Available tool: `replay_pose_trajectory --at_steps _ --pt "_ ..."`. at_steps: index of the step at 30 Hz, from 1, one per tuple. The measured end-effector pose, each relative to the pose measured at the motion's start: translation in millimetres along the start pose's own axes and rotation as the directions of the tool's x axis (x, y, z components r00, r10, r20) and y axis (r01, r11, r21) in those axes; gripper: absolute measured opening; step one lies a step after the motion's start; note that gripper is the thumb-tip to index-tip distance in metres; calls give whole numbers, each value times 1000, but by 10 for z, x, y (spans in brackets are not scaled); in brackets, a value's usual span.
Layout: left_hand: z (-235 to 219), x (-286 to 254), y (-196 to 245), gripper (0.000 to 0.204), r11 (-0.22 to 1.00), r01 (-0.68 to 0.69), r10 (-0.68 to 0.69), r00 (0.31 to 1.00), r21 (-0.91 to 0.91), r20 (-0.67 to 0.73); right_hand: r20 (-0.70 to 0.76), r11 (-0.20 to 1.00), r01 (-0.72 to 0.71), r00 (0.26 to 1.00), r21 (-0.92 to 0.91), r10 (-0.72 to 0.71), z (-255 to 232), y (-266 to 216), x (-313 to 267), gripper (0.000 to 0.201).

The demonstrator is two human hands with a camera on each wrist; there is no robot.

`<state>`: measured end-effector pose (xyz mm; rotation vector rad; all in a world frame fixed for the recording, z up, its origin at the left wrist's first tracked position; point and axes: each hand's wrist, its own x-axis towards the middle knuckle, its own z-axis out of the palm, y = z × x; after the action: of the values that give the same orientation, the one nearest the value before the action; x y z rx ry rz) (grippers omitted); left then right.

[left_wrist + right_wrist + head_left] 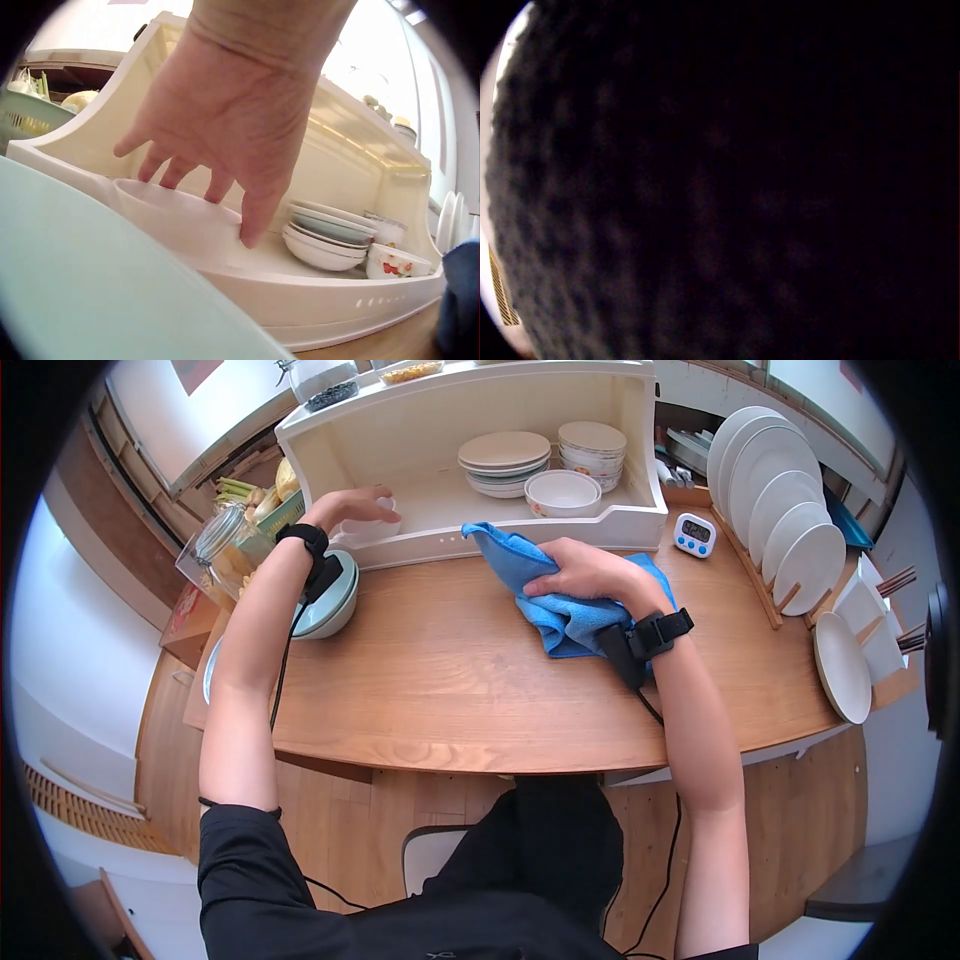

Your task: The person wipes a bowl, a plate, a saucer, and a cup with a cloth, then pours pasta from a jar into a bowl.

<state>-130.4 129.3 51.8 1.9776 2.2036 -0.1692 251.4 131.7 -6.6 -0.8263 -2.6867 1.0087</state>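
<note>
In the head view my left hand (343, 511) reaches into the left end of the cream shelf unit (400, 472), over a white bowl (372, 528). The left wrist view shows that hand's fingers spread along the far rim of the bowl (176, 225), the thumb by its right end. Some fingertips are hidden behind the rim. My right hand (585, 572) grips a bunched blue cloth (565, 618) above the table, one corner sticking up to the left. Dark fabric fills nearly all of the right wrist view.
Stacked plates (503, 452) and bowls (563, 493) stand inside the shelf. Pale green bowls (335, 610) sit below my left forearm. At right are a timer (694, 535), a rack of upright plates (775, 470) and a leaning plate (842, 668). The wooden table (430, 690) has a curved front edge.
</note>
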Motion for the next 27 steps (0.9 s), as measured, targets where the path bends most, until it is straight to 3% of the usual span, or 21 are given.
replay_pose_trajectory --at_steps 5,8,11,15,21,23,24,26,27 --pt "24 21 -116 69 986 77 -67 995 147 -71 -9 999 44 999 -11 -44 -7 4 -15 47" --pt "-18 35 -141 69 978 148 -151 989 149 10 -28 998 63 998 27 -62 18 25 9 45" --pt "16 87 -209 58 950 111 -102 994 291 -46 -33 998 66 997 -15 -66 14 43 16 46" --pt "35 60 -200 53 960 138 -122 989 244 -80 -26 996 72 997 44 -71 26 44 7 46" --pt "-4 253 -262 61 908 92 -129 990 408 64 -22 995 102 995 -11 -102 14 67 26 48" --pt "5 294 -232 59 946 124 -79 984 300 -158 -6 996 84 996 -3 -84 6 68 14 48" --pt "-11 317 -168 59 943 119 -73 985 312 -156 -16 996 84 996 5 -84 14 83 21 48" --pt "-14 402 41 53 988 72 -120 913 -134 -389 -9 996 87 996 0 -87 20 101 34 48" --pt "-29 461 144 53 989 67 -113 914 -130 -391 -15 996 84 996 0 -84 20 103 36 48"
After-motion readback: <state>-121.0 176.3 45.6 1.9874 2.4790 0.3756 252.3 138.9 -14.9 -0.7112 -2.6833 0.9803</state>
